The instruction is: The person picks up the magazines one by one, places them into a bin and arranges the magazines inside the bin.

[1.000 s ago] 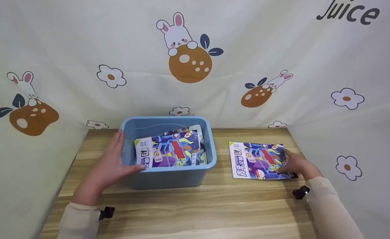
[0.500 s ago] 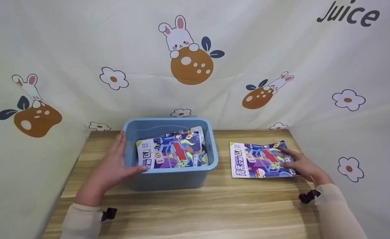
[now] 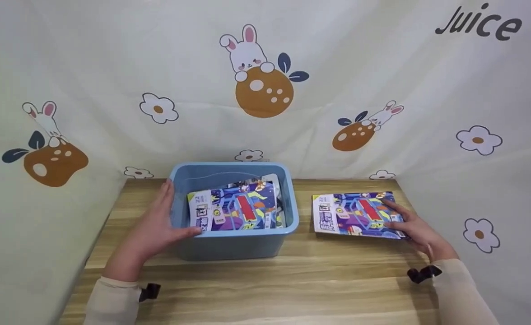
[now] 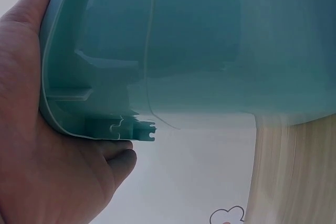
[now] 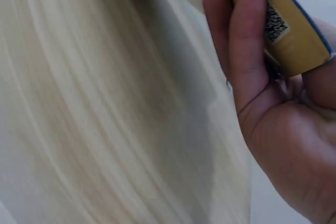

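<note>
A light blue plastic bin (image 3: 234, 246) stands left of centre in the head view, with magazines (image 3: 258, 205) inside; the top one has a purple, illustrated cover. My left hand (image 3: 155, 230) holds the bin at its front left corner, thumb on the front rim and fingers along the left side. To the right of the bin, my right hand (image 3: 421, 232) pinches the right end of another magazine (image 3: 358, 214) with the same cover. This magazine is raised off the table. From the right wrist, its yellow back cover (image 5: 302, 53) shows a printed code, with fingers beneath it.
Both lie over a wood-grain table (image 3: 292, 289). A pale cloth (image 3: 193, 54) printed with rabbits, oranges and flowers hangs behind and along both sides. Each sleeve has a small black device (image 3: 150, 292) at the wrist.
The right magazine lay on the table; its right end bent up first, and now the whole magazine is lifted. My right hand has shifted slightly right. My left hand keeps its hold on the bin.
</note>
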`<action>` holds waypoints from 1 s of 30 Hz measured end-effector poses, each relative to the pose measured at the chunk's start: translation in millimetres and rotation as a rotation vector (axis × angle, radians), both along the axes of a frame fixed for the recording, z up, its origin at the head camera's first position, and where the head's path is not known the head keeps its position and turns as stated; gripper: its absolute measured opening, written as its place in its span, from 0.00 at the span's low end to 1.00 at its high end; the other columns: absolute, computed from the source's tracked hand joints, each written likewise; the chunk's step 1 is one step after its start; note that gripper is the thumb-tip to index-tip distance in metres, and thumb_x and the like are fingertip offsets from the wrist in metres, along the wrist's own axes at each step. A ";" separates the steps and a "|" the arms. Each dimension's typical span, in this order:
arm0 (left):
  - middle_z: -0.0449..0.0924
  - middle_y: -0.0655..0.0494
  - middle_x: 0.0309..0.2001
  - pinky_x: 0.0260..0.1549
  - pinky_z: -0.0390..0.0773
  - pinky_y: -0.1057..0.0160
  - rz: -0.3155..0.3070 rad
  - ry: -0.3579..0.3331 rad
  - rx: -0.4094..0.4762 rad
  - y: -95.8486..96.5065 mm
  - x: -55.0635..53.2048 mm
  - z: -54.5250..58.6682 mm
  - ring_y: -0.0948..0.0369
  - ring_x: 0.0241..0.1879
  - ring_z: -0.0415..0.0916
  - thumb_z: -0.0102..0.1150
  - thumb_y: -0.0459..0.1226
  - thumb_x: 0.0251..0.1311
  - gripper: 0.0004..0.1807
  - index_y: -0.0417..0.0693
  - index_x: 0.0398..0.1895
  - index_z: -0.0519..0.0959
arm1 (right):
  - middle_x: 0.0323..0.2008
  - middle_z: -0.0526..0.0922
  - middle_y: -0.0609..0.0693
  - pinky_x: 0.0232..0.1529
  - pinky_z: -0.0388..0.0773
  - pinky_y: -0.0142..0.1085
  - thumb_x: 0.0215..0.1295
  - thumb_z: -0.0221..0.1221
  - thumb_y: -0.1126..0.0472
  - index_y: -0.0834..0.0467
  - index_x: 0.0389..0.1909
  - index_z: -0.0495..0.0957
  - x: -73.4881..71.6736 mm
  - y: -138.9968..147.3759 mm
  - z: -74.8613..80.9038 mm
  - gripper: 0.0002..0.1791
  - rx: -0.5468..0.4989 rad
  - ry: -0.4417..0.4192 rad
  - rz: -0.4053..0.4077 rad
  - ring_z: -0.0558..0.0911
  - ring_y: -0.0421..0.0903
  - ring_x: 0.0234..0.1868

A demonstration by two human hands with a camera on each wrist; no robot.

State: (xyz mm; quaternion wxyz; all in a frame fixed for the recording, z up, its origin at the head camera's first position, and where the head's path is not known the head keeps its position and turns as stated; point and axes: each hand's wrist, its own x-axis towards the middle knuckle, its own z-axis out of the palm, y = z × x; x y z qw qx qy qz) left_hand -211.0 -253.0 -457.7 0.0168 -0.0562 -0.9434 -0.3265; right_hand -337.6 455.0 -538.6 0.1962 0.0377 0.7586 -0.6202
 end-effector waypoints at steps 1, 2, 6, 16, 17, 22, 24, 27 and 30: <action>0.29 0.35 0.90 0.78 0.51 0.25 -0.001 0.003 0.001 0.0 -0.4 0.6 0.33 0.88 0.33 0.74 0.76 0.52 0.84 0.41 0.91 0.32 | 0.83 0.50 0.69 0.58 0.89 0.41 0.79 0.68 0.62 0.38 0.92 0.45 0.8 -2.1 3.7 0.53 -0.035 0.003 -0.010 0.87 0.49 0.56; 0.28 0.35 0.90 0.78 0.51 0.25 -0.003 0.006 0.002 0.0 -0.7 1.3 0.33 0.88 0.33 0.74 0.76 0.52 0.84 0.40 0.91 0.32 | 0.83 0.50 0.68 0.58 0.89 0.41 0.79 0.67 0.63 0.38 0.92 0.46 1.7 -4.7 7.4 0.53 -0.058 0.012 -0.017 0.87 0.48 0.56; 0.29 0.36 0.90 0.78 0.52 0.24 -0.002 0.007 0.009 0.8 -1.1 3.1 0.32 0.87 0.34 0.74 0.76 0.51 0.84 0.41 0.91 0.33 | 0.80 0.54 0.66 0.57 0.90 0.40 0.79 0.68 0.64 0.37 0.92 0.48 6.9 -16.6 19.7 0.53 -0.097 0.061 -0.049 0.88 0.47 0.55; 0.29 0.39 0.91 0.79 0.51 0.25 0.007 0.008 0.026 1.4 -3.0 -0.3 0.34 0.88 0.34 0.75 0.77 0.49 0.85 0.42 0.92 0.33 | 0.77 0.56 0.60 0.54 0.90 0.38 0.80 0.66 0.67 0.36 0.91 0.52 14.7 -47.9 46.6 0.50 -0.208 0.176 -0.067 0.88 0.47 0.55; 0.28 0.39 0.91 0.79 0.51 0.25 0.006 0.006 0.030 1.6 -3.4 -0.6 0.34 0.88 0.34 0.75 0.78 0.48 0.85 0.43 0.92 0.33 | 0.78 0.56 0.60 0.54 0.90 0.38 0.80 0.66 0.67 0.36 0.91 0.53 15.6 -50.1 49.2 0.50 -0.211 0.184 -0.068 0.88 0.47 0.55; 0.27 0.42 0.91 0.78 0.51 0.24 0.013 -0.010 0.038 1.5 -2.4 -1.7 0.35 0.88 0.34 0.75 0.78 0.48 0.86 0.45 0.92 0.32 | 0.79 0.55 0.59 0.56 0.90 0.40 0.80 0.66 0.66 0.33 0.90 0.54 21.1 -60.2 62.3 0.49 -0.227 0.202 -0.058 0.88 0.49 0.56; 0.27 0.41 0.91 0.78 0.50 0.24 0.015 -0.016 0.036 1.1 -1.0 -2.0 0.34 0.88 0.34 0.75 0.78 0.48 0.86 0.45 0.92 0.32 | 0.79 0.56 0.59 0.56 0.90 0.40 0.81 0.65 0.65 0.32 0.90 0.53 23.0 -63.8 67.1 0.49 -0.241 0.201 -0.048 0.89 0.49 0.56; 0.27 0.40 0.91 0.78 0.50 0.23 0.016 -0.023 0.034 1.3 0.8 -1.4 0.33 0.88 0.33 0.74 0.77 0.49 0.85 0.44 0.92 0.32 | 0.77 0.58 0.59 0.55 0.90 0.40 0.81 0.64 0.67 0.32 0.90 0.53 25.8 -69.1 74.2 0.49 -0.279 0.207 -0.045 0.90 0.49 0.54; 0.27 0.39 0.91 0.77 0.50 0.23 0.016 -0.026 0.033 1.5 1.5 -0.9 0.33 0.88 0.33 0.74 0.78 0.49 0.85 0.45 0.92 0.31 | 0.75 0.61 0.59 0.54 0.90 0.39 0.81 0.63 0.69 0.34 0.91 0.53 27.6 -74.4 81.5 0.49 -0.317 0.225 -0.040 0.90 0.49 0.53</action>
